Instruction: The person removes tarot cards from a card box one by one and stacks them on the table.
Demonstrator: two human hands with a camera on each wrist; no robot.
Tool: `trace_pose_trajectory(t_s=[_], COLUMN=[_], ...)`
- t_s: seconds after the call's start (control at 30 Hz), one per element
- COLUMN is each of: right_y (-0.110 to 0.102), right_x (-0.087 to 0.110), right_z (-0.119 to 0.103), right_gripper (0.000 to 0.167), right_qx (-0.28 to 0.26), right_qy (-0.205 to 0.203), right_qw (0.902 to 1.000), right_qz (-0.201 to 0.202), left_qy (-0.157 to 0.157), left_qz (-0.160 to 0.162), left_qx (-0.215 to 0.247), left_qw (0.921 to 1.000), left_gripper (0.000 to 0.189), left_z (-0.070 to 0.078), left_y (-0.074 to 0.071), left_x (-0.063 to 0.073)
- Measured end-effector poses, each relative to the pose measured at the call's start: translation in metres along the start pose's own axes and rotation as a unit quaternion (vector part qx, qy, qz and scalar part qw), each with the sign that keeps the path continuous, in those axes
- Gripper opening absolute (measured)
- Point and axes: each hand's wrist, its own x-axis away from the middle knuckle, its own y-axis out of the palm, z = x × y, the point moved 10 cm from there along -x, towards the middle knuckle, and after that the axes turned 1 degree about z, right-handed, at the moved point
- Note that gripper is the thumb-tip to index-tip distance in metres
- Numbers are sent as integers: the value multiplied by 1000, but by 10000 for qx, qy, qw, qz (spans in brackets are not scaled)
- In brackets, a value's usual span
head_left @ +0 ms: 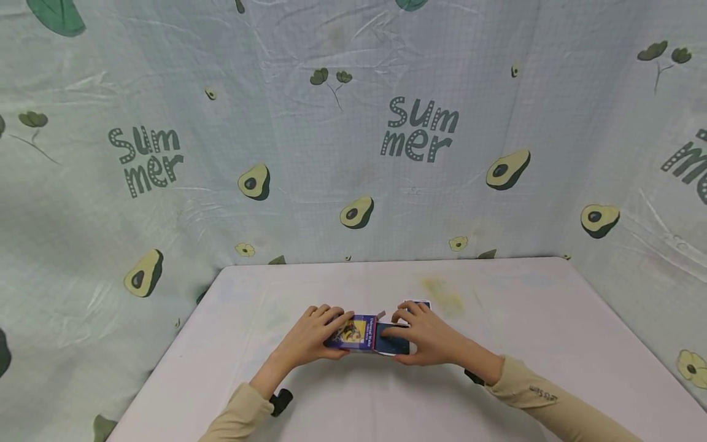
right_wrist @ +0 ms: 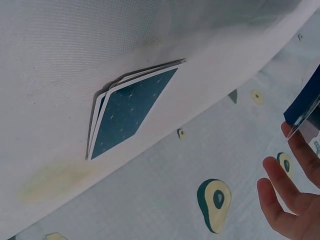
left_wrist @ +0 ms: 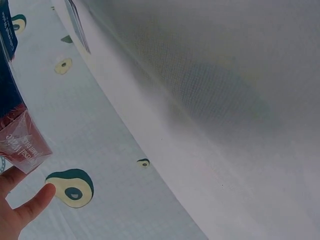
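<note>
In the head view my left hand grips a purple card box with a yellow picture, thumb at the near edge and fingers over the top. Dark blue-backed cards stick out of its right end, beside a raised flap. My right hand pinches these cards, with its thumb along their near edge. The left wrist view has the box's red end under a clear wrap, close to the fingers. Behind the right hand, a small stack of blue-backed cards lies on the table.
Both hands are over a white-covered table, whose far edge meets a hanging cloth printed with avocados. A yellowish stain marks the table beyond the right hand. Dark wrist straps sit below the hands.
</note>
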Motion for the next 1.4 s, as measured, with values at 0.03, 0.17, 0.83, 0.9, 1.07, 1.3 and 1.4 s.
trace_pose_trajectory(t_s=[0.03, 0.17, 0.83, 0.9, 1.07, 1.3, 1.4], right_y=[0, -1, -1, 0, 3, 5, 6], right_x=[0, 2, 5, 6, 6, 6, 7], right_z=[0, 1, 8, 9, 13, 18, 19], right_gripper=[46, 42, 57, 61, 68, 68, 67], right_qx=[-7, -178, 141, 219, 339, 331, 292], right_qy=[-23, 47, 396, 448, 550, 633, 667], right_qw=[10000, 9998, 9989, 9982, 9962, 9953, 9950], right_qz=[4, -73, -216, -342, -585, -655, -680], left_qy=[-1, -3, 28, 13, 5, 55, 85], left_qz=[11, 20, -50, -49, -30, 35, 58], left_qx=[8, -59, -98, -113, -166, -196, -215], left_qw=[10000, 10000, 9999, 9999, 9999, 9998, 9997], left_gripper=[74, 74, 75, 75, 75, 76, 76], left_z=[0, 1, 3, 2, 1, 2, 2], left_y=[0, -1, -2, -2, -2, -2, -1], left_x=[0, 1, -1, 0, 1, 1, 1])
